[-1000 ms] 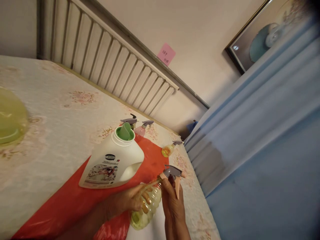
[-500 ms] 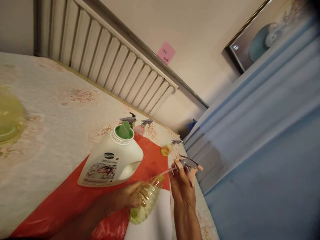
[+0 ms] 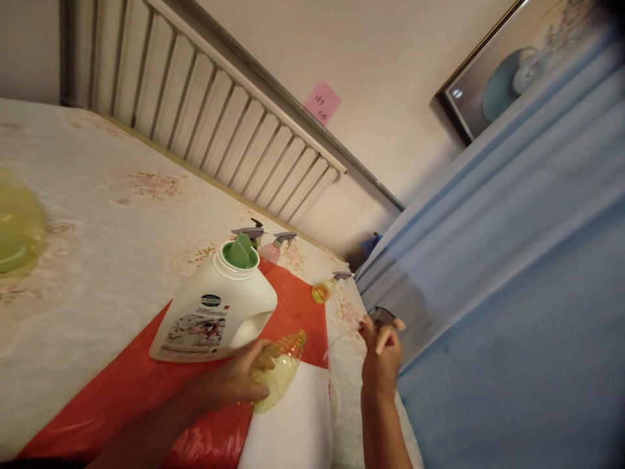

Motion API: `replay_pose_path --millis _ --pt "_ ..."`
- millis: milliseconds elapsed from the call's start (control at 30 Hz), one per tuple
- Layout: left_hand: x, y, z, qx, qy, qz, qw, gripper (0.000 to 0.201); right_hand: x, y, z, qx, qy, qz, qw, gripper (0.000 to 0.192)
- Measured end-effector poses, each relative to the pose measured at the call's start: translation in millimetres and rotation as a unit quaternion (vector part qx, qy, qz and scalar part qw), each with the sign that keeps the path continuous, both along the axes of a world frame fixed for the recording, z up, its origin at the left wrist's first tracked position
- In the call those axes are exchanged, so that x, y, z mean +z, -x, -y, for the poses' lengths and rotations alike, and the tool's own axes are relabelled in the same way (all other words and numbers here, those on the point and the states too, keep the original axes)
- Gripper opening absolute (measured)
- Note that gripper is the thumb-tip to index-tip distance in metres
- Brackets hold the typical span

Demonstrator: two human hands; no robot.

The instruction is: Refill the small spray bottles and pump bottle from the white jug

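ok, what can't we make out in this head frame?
- Sprayer head: mostly covered by the right hand; its tube is a faint blur.
- Yellow bottle: lower part hidden by the left hand.
- Pink note: writing too small to read.
- Green bowl: cut off by the left edge.
- Framed picture: partly behind the blue curtain.

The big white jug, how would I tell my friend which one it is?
Find the red plastic sheet on the flowery table. The big white jug lies tilted on it, just above the left hand holding a small clear bottle. It is the only white, picture-labelled container; its open mouth is green inside.
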State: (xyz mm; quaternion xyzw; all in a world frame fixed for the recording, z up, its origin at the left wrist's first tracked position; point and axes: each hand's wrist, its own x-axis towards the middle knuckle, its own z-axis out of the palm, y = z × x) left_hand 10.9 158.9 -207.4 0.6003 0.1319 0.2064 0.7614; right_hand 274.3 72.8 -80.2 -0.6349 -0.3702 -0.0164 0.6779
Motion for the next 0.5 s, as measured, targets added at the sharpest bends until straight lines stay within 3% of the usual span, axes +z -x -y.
replay_pose_path --millis 100,267,500 --pt "12.8 6.5 5.8 0.054 -0.046 -0.072 0.995 0.074 -25.0 3.1 -10.0 0.036 0.096 0.076 0.992 0.035" --pt "30.4 17.7 14.7 0.073 -0.107 -0.098 0.987 0.067 -69.8 14.3 -28.4 0.106 0.216 0.194 0.951 0.021" --pt "25.6 23.0 18.3 0.099 -0.162 -0.116 0.975 0.07 -108.5 27.7 -47.1 0.161 0.28 0.248 0.913 0.018"
